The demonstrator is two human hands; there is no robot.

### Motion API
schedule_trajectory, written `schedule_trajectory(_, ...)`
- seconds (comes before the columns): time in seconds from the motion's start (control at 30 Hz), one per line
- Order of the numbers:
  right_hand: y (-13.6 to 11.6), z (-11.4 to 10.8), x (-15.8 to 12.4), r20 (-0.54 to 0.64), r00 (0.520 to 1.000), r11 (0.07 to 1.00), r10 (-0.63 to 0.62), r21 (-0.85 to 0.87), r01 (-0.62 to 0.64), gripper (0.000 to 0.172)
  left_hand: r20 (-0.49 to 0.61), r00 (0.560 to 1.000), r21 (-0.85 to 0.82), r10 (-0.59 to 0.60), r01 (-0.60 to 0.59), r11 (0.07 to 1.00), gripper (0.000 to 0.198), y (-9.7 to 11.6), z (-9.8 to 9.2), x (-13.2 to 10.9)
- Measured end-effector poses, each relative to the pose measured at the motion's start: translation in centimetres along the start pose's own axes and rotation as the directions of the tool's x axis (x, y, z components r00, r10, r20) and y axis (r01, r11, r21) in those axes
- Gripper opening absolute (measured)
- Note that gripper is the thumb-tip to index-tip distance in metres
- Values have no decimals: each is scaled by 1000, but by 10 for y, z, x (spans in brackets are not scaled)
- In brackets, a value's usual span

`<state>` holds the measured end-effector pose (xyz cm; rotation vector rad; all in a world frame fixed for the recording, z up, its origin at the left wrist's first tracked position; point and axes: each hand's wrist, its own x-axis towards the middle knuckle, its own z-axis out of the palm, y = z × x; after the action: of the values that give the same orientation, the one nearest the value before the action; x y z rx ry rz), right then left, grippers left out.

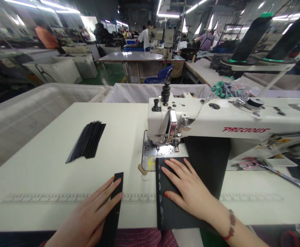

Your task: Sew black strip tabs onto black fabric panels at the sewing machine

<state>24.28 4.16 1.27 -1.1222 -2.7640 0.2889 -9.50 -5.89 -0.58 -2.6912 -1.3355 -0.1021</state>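
My left hand [90, 209] has its fingers over a narrow black strip [118, 202] near the front edge, gripping it against the white table. The strip's lower end runs down past the table edge. Flat on a black panel [171, 216] lies my right hand [184, 188], fingers spread. The panel has pale marks along its folded left edge, and its far end is just in front of the needle plate [165, 150] of a white sewing machine [206, 120]. A stack of black strips [88, 140] rests on the table to the left.
Another dark piece [206, 161] lies under the machine arm. Tweezers [283, 175] are at the right. A ruler scale [49, 198] crosses the table front. White bins [23, 120] stand beyond the left edge; thread cones [252, 37] rise at the right. Other people work farther back.
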Motion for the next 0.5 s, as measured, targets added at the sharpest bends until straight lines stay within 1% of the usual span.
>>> schedule_trajectory(0.1, 0, -1, 1, 23, 1000, 1000, -5, -3, 5, 58, -49, 999, 9, 21, -21, 1000, 65, -11, 0, 10)
schedule_trajectory(0.17, 0, -2, 3, 40, 999, 1000, -9, 1, 9, 58, -98, 994, -4, 41, -41, 999, 60, -10, -6, 27)
schedule_trajectory(0.23, 0, -3, 6, 44, 999, 1000, -11, 9, 10, 59, -163, 984, -24, 73, -78, 997, 55, -1, -12, 51)
schedule_trajectory(0.33, -1, -3, 8, 33, 999, 1000, -21, 16, 21, 61, -253, 951, -23, 176, -188, 982, 43, 19, -15, 90)
schedule_trajectory(0.4, -1, -3, 7, 26, 999, 1000, -27, 15, 26, 61, -271, 938, -11, 217, -229, 973, 38, 31, -9, 109)
schedule_trajectory(0.5, 0, -1, 5, 35, 999, 1000, -16, -3, 16, 61, -243, 950, 9, 198, -202, 979, 37, 37, 3, 124)
